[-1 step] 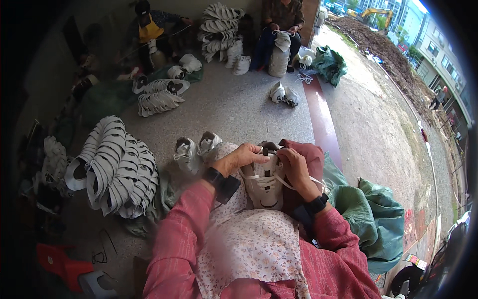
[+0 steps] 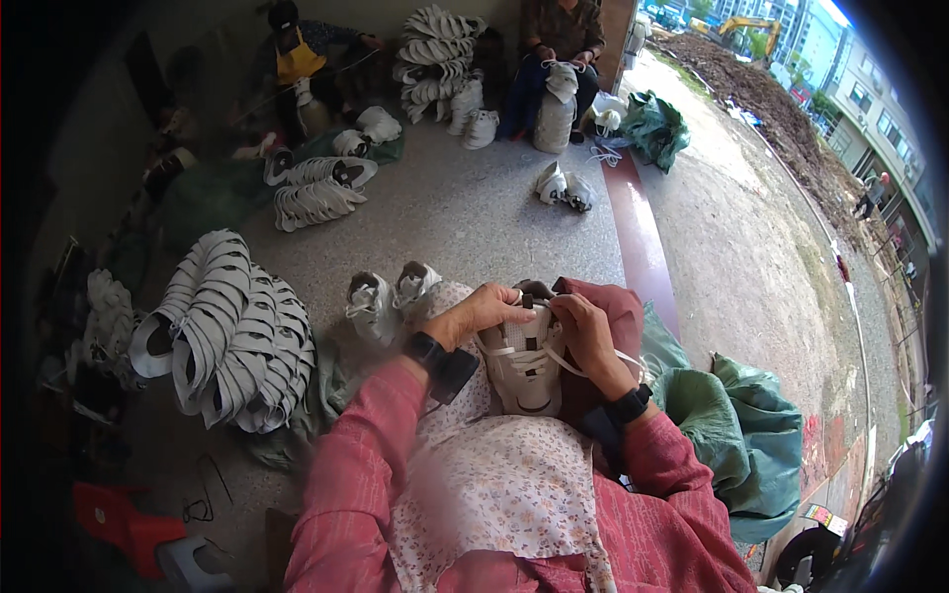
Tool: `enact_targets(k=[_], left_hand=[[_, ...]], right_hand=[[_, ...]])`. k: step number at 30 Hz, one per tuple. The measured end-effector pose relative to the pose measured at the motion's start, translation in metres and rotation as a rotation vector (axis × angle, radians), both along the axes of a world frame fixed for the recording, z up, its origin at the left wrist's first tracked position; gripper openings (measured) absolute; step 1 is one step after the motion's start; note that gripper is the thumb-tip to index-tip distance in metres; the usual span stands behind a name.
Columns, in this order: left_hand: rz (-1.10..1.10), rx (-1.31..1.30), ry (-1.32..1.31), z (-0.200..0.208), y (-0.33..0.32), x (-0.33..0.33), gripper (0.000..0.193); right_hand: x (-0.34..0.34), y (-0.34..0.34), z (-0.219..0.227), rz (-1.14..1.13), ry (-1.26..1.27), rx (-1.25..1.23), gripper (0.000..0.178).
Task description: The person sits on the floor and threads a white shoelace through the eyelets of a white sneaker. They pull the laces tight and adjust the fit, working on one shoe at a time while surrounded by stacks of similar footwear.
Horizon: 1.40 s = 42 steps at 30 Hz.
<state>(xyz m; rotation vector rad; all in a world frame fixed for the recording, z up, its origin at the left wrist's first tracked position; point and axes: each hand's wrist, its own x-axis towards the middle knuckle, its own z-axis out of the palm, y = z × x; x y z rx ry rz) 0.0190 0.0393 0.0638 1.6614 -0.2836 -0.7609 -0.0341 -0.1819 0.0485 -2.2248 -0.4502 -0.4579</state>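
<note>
A white sneaker (image 2: 522,368) rests on my lap, its opening pointing away from me. At the top left of its tongue, my left hand (image 2: 481,310) pinches it. On the right side my right hand (image 2: 587,332) holds a white lace (image 2: 554,358) that crosses the shoe. Both wrists carry black bands. I wear a pink sleeve and a floral apron (image 2: 504,494).
Two white sneakers (image 2: 390,295) stand on the floor just beyond my knees. A big stack of white shoes (image 2: 227,331) lies to the left, a green sack (image 2: 741,435) to the right. Two other people (image 2: 559,30) sit at the back among more shoe piles (image 2: 316,193).
</note>
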Motion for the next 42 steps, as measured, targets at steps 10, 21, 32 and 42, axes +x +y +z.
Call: enact_targets(k=[10, 21, 32, 42], left_hand=[[0.036, -0.041, 0.047, -0.006, -0.005, 0.022, 0.019], [0.205, -0.129, 0.263, 0.000, -0.017, 0.037, 0.021], [0.098, -0.065, 0.198, 0.005, -0.009, 0.038, 0.022], [0.121, -0.096, 0.204, 0.002, -0.006, 0.043, 0.021]], right_hand=[[0.025, -0.003, -0.022, 0.037, 0.080, 0.206, 0.009], [0.063, -0.016, -0.055, 0.083, 0.158, 0.394, 0.009], [0.008, -0.031, -0.005, 0.033, 0.380, 0.454, 0.008], [0.014, -0.013, -0.005, 0.198, 0.141, 0.056, 0.011]])
